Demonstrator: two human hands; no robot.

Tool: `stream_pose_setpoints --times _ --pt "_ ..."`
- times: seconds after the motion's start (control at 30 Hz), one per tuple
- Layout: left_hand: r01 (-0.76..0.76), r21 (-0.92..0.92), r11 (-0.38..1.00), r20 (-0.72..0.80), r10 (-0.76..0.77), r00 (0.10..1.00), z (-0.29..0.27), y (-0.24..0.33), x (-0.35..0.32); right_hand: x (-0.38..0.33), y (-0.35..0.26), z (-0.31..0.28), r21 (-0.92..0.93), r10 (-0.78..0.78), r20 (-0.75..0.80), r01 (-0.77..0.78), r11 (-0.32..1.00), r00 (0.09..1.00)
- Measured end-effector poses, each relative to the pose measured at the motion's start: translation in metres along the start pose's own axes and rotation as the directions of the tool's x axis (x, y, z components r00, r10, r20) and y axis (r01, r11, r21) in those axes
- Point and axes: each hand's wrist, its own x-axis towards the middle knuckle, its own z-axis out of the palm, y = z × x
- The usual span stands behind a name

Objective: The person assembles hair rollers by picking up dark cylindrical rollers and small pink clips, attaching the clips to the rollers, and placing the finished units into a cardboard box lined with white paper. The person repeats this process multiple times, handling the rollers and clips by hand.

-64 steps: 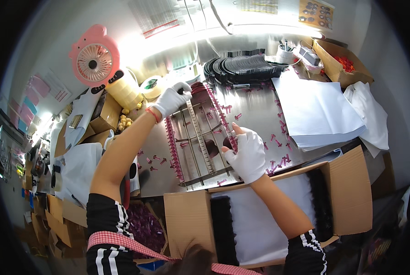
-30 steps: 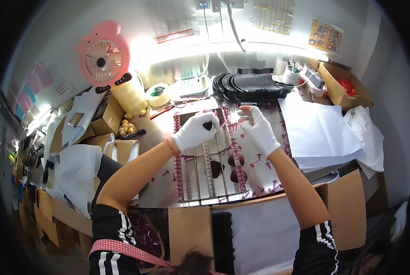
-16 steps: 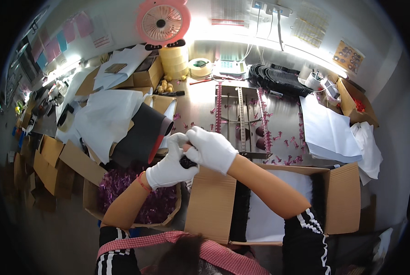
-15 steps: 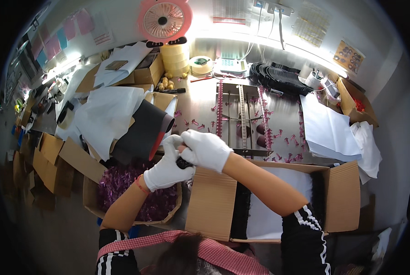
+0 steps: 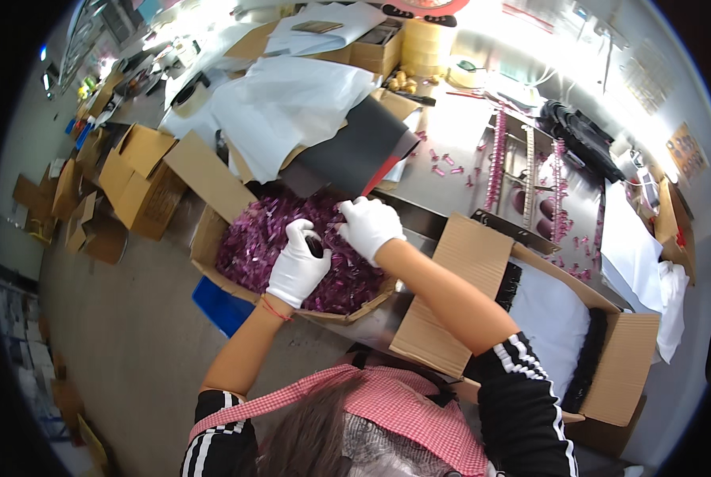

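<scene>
Left hand (image 5: 298,270) curls round a dark object (image 5: 315,248); right hand (image 5: 369,229) bends its fingers, grip unclear from here, both over the carton (image 5: 206,236) of purple pieces (image 5: 248,248).

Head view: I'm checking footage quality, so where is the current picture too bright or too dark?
Head view: glare bleaches the wall beside the yellow tape rolls and part of the metal tabletop; same head view: a dark fisheye rim swallows the corners; the left hand and right hand read clearly.
</scene>
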Motion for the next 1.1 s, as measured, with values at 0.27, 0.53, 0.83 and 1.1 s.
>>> stream_pose_setpoints --times 0.27,0.53,0.83,1.1 --pt "0.072 -0.198 0.978 0.084 -0.056 0.995 -0.005 0.008 -0.007 -0.037 -0.021 -0.003 0.609 -0.109 -0.061 0.124 0.783 0.992" --pt "0.34 -0.258 0.904 0.349 -0.241 0.906 -0.019 0.018 0.003 -0.066 0.011 0.001 0.219 -0.137 -0.389 0.237 0.947 0.911" --pt "-0.375 -0.342 0.862 0.787 0.481 0.387 0.039 0.164 0.003 -0.189 0.064 -0.086 0.514 -0.128 -0.076 0.149 0.845 0.989" --pt "-0.084 -0.53 0.844 0.757 0.516 0.4 0.159 0.239 0.0 -0.307 0.184 -0.067 0.778 0.34 -0.263 -0.009 0.628 0.903"
